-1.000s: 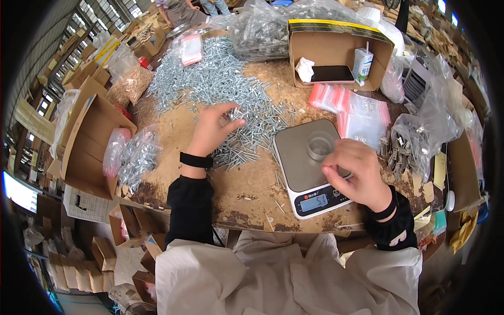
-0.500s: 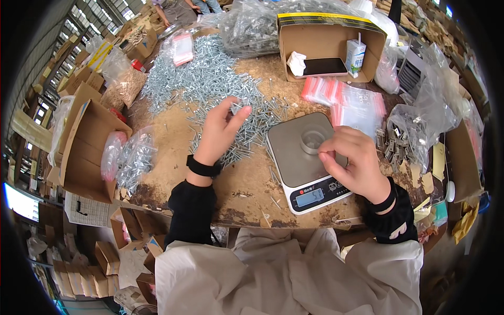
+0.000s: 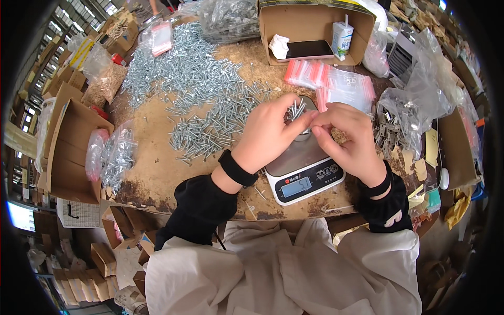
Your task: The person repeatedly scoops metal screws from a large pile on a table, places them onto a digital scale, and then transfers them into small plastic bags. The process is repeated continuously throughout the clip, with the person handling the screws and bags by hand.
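Nearest to me, at the table's near edge, sits the small digital scale (image 3: 304, 170), its lit display facing me and its grey platform running away under my hands. Both hands hover just above that platform. My left hand (image 3: 270, 131) is closed on a small bunch of silver screws (image 3: 295, 111), thumb and fingers pinching them so the tips stick out to the right. My right hand (image 3: 349, 137) meets it there, its fingertips drawn together against the same bunch; I cannot tell whether it grips the screws or only touches them.

Left of my hands a loose heap of screws (image 3: 202, 100) spreads over the worn wooden table (image 3: 152, 168), reaching to the far left. Just beyond my right hand lie small clear zip bags with red strips (image 3: 333, 79). Farther still stands an open cardboard box (image 3: 315, 23) with a small drink carton (image 3: 342, 38) inside.
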A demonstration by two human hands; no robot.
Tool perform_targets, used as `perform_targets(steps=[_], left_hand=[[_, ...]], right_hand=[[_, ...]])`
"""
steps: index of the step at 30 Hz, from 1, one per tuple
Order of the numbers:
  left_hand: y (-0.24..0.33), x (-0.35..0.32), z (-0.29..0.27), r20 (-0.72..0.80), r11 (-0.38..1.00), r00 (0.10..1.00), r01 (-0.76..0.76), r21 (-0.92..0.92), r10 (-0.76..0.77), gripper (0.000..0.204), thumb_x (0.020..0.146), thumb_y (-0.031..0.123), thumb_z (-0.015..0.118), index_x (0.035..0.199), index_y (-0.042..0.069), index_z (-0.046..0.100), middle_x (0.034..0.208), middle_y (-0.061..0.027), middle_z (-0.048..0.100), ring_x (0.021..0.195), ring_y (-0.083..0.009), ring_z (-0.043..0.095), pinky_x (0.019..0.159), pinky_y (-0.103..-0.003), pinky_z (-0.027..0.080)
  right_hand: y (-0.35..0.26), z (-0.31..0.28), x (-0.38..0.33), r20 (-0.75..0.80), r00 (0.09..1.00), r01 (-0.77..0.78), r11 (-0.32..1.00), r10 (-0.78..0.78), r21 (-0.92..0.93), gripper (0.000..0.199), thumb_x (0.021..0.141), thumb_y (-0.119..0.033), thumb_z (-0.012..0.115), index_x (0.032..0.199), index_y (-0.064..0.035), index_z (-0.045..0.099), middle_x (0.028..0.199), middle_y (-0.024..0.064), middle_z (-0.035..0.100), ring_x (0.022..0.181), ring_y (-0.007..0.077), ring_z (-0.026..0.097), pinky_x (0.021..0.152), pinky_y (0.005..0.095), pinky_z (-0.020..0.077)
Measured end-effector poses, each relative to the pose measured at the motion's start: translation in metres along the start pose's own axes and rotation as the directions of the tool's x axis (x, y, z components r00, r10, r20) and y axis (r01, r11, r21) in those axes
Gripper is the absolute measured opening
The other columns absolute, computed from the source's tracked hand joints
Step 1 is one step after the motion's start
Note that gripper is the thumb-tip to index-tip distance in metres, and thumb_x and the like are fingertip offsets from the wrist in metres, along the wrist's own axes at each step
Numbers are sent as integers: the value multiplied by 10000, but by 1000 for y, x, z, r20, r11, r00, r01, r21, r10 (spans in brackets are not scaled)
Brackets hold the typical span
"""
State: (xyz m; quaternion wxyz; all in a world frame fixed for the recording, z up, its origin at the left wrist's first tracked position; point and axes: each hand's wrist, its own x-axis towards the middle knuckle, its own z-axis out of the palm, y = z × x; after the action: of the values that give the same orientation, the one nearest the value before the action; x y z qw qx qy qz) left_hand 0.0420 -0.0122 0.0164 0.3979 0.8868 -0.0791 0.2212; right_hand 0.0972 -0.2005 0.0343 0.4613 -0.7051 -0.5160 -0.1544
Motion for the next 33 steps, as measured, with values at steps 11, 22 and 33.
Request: perform_targets(steps=[11, 22, 33], left_hand=[[5, 0, 1, 1, 996, 996, 90, 17, -90, 236, 959, 243, 656, 1009, 12, 650, 683, -145, 627, 540, -220, 588, 535, -343, 438], [-1, 0, -1, -9, 990, 991, -131, -59, 130, 95, 943, 70, 636, 1023, 23, 655, 891, -77, 620, 721, -158, 588, 646, -271, 457], [-57, -2, -81, -320, 965, 937, 59, -257, -142, 96, 996, 115, 636, 1045, 36, 659, 783, 92, 501, 666, 3, 397, 564, -185, 292]], right_hand=[[3, -2, 0, -19, 1000, 16, 1000, -16, 6, 78, 796, -30, 724, 847, -21, 666, 689, 74, 612, 608, 219, 603, 579, 340, 473], [4, -2, -1, -8, 1000, -1, 1000, 1, 17, 68, 809, -28, 717, 857, -11, 671, 716, 80, 630, 604, 200, 605, 567, 317, 483], [24, -16, 2, -67, 978, -201, 977, 197, -63, 69, 855, -47, 669, 904, 1, 678, 766, 97, 677, 709, 201, 669, 671, 310, 518]])
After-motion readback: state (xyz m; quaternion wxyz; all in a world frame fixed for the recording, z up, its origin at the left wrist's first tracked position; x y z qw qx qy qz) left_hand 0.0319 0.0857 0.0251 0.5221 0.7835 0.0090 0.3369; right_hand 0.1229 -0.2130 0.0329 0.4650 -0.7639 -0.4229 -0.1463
